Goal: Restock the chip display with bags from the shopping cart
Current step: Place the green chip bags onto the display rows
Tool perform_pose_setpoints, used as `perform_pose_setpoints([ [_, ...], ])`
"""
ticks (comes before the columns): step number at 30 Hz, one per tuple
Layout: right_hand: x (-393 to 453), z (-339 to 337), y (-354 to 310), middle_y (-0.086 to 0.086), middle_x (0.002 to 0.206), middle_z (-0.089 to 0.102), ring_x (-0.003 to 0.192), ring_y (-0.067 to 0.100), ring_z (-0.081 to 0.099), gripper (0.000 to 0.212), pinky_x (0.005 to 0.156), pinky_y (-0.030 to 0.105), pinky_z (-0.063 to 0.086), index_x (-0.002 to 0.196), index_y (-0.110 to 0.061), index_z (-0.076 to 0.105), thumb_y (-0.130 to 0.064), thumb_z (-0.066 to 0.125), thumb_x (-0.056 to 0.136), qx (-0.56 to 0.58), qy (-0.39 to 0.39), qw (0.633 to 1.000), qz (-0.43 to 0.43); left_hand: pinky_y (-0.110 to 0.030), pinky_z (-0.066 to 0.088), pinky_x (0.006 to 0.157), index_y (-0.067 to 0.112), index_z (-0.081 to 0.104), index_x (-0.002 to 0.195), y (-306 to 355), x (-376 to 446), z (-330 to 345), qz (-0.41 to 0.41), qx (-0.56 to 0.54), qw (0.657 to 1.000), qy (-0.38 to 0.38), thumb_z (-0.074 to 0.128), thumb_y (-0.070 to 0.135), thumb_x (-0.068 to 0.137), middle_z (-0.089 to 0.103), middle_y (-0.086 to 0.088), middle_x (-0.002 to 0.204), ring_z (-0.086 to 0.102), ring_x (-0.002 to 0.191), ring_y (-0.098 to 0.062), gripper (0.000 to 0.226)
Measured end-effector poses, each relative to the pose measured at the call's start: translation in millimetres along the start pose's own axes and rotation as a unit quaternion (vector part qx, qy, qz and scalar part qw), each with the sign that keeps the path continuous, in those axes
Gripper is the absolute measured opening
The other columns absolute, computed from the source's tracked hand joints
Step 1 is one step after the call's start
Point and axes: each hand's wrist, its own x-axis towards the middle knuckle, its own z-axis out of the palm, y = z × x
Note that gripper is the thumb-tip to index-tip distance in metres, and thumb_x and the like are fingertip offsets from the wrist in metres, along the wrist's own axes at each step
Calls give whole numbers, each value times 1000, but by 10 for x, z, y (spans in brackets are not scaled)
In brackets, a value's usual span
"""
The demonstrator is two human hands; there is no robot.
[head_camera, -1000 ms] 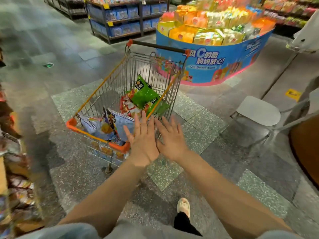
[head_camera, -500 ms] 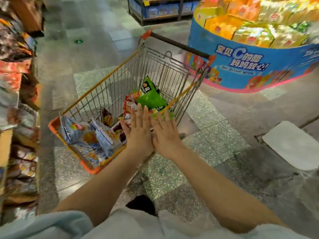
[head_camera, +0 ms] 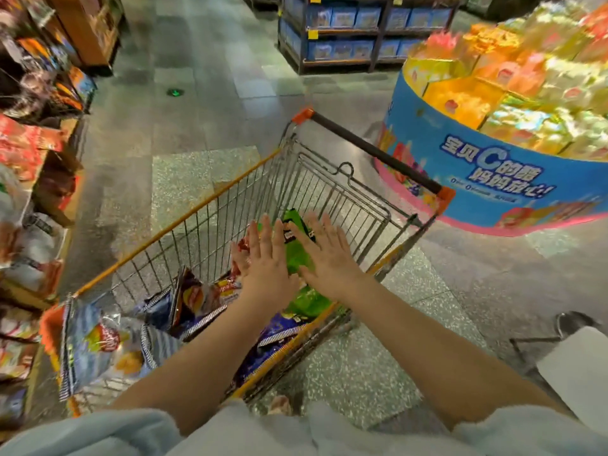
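Reaching over the shopping cart, I have my left hand and right hand flat with fingers spread, side by side and holding nothing. A green chip bag stands between and under them. Blue chip bags lie left of my left forearm. Beyond my left hand, far left, sits the chip display.

i see the wire shopping cart with orange rim, green chip bag propped upright mid-basket, pale blue chip bag leaning at the near left corner, chip display shelves along the left, blurred
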Motion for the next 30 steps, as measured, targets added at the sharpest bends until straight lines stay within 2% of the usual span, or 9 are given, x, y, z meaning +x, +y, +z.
perform_pose_setpoints([
  [5, 517, 109, 461, 6, 152, -35, 131, 21, -40, 95, 110, 38, -24, 130, -35, -35, -40, 53, 95, -21, -66, 997, -36, -55, -27, 105, 19, -54, 122, -157, 446, 22, -37, 31, 998, -32, 48, 55, 91, -61, -5, 128, -48, 129, -29, 112],
  [10, 1057, 384, 951, 7, 151, -35, 139, 24, -31, 114, 111, 38, -19, 129, -30, -38, -39, 67, 85, -65, -132, 988, -52, -53, -32, 104, 21, -46, 134, -259, 778, 237, -75, 37, 995, -55, 43, 50, 94, -61, -1, 130, -52, 125, -26, 101],
  [12, 1274, 470, 1102, 12, 155, -28, 144, 29, -24, 111, 114, 41, -14, 130, -27, -36, -36, 65, 87, -61, -143, 986, -56, -56, -25, 109, 20, -39, 141, -265, 888, 306, -101, 30, 992, -70, 40, 45, 95, -54, -2, 138, -49, 127, -27, 94],
  [14, 1475, 539, 1228, 12, 155, -26, 144, 32, -21, 106, 115, 41, -14, 127, -25, -38, -34, 61, 90, -61, -156, 983, -73, -55, -32, 103, 22, -40, 139, -238, 992, 364, -131, 37, 988, -72, 38, 41, 96, -51, -2, 141, -54, 120, -27, 90],
  [18, 1854, 648, 1434, 8, 148, -34, 144, 33, -22, 106, 116, 42, -13, 130, -20, -41, -36, 57, 92, -77, -199, 971, -109, -58, -36, 92, 28, -37, 138, -93, 1267, 461, -184, 51, 977, -100, 41, 35, 95, -58, -2, 129, -58, 109, -32, 90],
  [21, 2114, 738, 1520, 15, 156, -24, 145, 31, -21, 106, 115, 40, -14, 142, -13, -32, -36, 59, 91, -77, -226, 961, -141, -65, -27, 99, 29, -37, 140, -32, 1510, 534, -212, 52, 968, -125, 48, 35, 92, -52, -5, 140, -50, 123, -38, 98],
  [25, 2324, 861, 1636, 14, 160, -11, 147, 29, -11, 116, 118, 39, -9, 146, -13, -28, -36, 68, 85, -30, -244, 955, -167, -67, -11, 108, 32, -36, 141, 16, 1751, 669, -247, -30, 957, -152, 55, 42, 89, -42, -4, 151, -31, 140, -39, 105],
  [28, 2371, 969, 1647, 15, 160, -9, 148, 29, -8, 109, 118, 38, -7, 145, -14, -29, -39, 61, 90, -42, -269, 944, -186, -64, 6, 113, 30, -26, 148, 42, 1789, 762, -325, -145, 918, -173, 62, 53, 85, -32, -7, 156, -15, 146, -40, 111],
  [30, 2360, 1047, 1616, 14, 160, -10, 148, 28, -9, 100, 117, 37, -9, 143, -15, -31, -40, 53, 94, -28, -267, 943, -196, -55, 9, 119, 23, -20, 151, 65, 1784, 784, -351, -236, 889, -177, 68, 49, 84, -28, -10, 157, -17, 145, -40, 113],
])
